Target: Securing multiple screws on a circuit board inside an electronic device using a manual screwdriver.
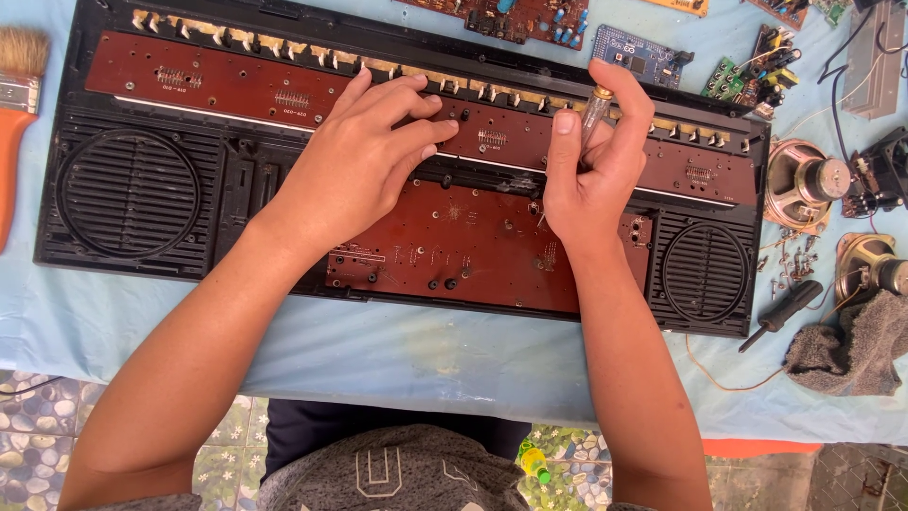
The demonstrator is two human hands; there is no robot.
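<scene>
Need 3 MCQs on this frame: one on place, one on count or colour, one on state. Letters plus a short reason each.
1. Where does the paintbrush lie?
A. left edge of the table
B. on the circuit board
C. beside the grey rag

2. How many loose speakers lie right of the black case?
A. none
B. two
C. four

3. What is the right hand doing?
A. resting flat and empty
B. gripping a clear-handled screwdriver
C. lifting the rag

Answers:
1 A, its bristles and orange handle show at the far left.
2 B, one lies above the other.
3 B, the fingers close round the handle, while the left hand presses on the brown circuit board.
</scene>
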